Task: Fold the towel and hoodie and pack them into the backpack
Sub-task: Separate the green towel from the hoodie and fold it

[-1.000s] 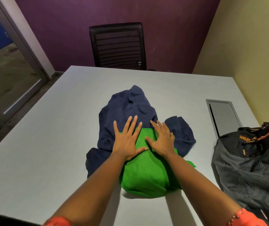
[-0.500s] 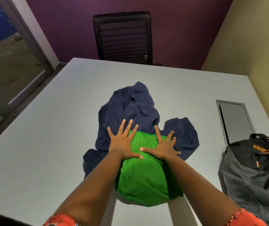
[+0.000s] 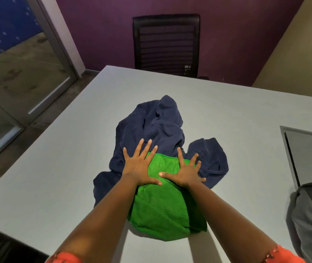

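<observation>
— Both palms are down flat, fingers straight and spread. My left hand presses on the far left corner of the green towel, and my right hand presses on its far right corner. Neither hand curls around anything; I only press.

— Where does the towel lie under you?

— It lies folded, between my forearms, its far edge running from one hand to the other. The near part bulges toward me and reaches almost to the near edge of the white table. My left fingers go past the towel's far edge and lie on the navy hoodie. My right fingers do the same on the other side. The thumbs point at each other over the green cloth, close together, the tips nearly meeting.

— And the hoodie?

— It lies crumpled under the towel's far end and spreads out beyond it, with one lump to the far side and another to my right. A dark strip of it shows under my left forearm too.

— The backpack?

— The grey backpack sits at the right edge of the table, well apart from both hands, cut off by the frame. Just beyond it a grey hatch is set into the tabletop. A black chair stands at the far side.
</observation>
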### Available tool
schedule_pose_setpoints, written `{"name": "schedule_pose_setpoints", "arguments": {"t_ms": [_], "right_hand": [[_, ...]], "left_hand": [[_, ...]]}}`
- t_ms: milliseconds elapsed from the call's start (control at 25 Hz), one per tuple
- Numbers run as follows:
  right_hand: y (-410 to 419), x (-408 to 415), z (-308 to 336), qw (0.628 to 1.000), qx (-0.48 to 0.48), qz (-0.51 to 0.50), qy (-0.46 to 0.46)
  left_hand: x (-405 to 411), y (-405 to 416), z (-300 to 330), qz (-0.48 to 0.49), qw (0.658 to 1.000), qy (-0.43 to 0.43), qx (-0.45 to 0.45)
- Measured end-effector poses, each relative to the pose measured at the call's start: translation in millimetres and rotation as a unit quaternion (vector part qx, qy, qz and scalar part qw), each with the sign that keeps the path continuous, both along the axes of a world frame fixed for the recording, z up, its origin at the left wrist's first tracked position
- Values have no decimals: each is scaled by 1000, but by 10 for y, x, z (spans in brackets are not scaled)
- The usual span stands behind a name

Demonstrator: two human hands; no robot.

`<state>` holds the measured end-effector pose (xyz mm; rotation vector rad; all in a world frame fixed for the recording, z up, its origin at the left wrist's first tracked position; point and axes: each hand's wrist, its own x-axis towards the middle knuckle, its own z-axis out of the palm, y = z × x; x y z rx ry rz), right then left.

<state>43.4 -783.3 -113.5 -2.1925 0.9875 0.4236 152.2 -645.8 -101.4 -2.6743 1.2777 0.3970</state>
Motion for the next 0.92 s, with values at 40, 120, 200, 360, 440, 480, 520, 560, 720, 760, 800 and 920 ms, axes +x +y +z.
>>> {"name": "schedule_pose_setpoints", "arguments": {"t_ms": [40,120,200,360,440,480,520,560,720,760,800,920], "right_hand": [[68,78,1,1000,-1,6,0],[221,245,-2,1000,-4,17,0],[379,413,0,1000,-3,26,-2],[659,742,11,999,5,50,-7],[757,870,30,998,13,62,-11],[801,928,37,997,16,70,-12],[846,990,39,997,20,80,-13],[886,1047,45,996,25,89,-14],[1022,1283,57,990,52,127,-36],[1055,1340,58,988,58,137,-40],[1084,1394,60,986,62,145,-42],[1172,1544,74,982,71,171,-44]], "left_hand": [[66,80,-3,5,1000,1,-2],[207,253,-9,16,1000,0,-4],[354,424,-10,26,1000,-3,-2],[663,729,-11,42,999,-14,9],[806,849,-12,45,999,-20,17],[873,903,-12,48,998,-23,21],[944,960,-13,52,998,-26,25],[1011,1012,-9,56,997,-30,31],[1251,1226,9,72,995,-49,52],[1302,1280,13,80,994,-51,54],[1349,1327,20,88,993,-51,56],[1467,1447,48,108,990,-57,75]]}}
